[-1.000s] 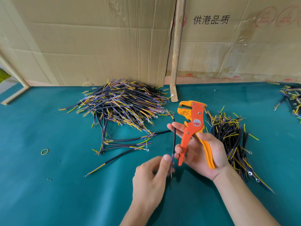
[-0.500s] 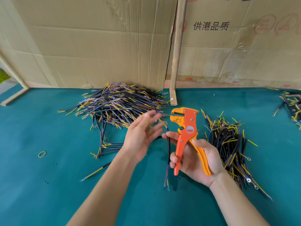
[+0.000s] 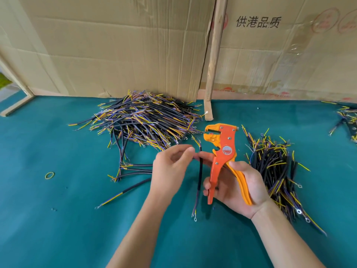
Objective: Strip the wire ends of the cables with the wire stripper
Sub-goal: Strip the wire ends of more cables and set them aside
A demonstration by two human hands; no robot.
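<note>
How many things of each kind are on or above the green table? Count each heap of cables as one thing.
Cable heaps: 3, left, right, far right
Cable held upright in the hands: 1
Wire stripper: 1
Rubber band: 1
Hands: 2, left hand, right hand
Total: 8

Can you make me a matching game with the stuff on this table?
Things:
1. wire stripper
2. rubber band
3. big cable pile
4. single cable

Places:
A. against the cardboard wall
B. alone on the green table, far left
C. in the right hand
D. pinched by the left hand

Pairs: 1-C, 2-B, 3-A, 4-D
</note>
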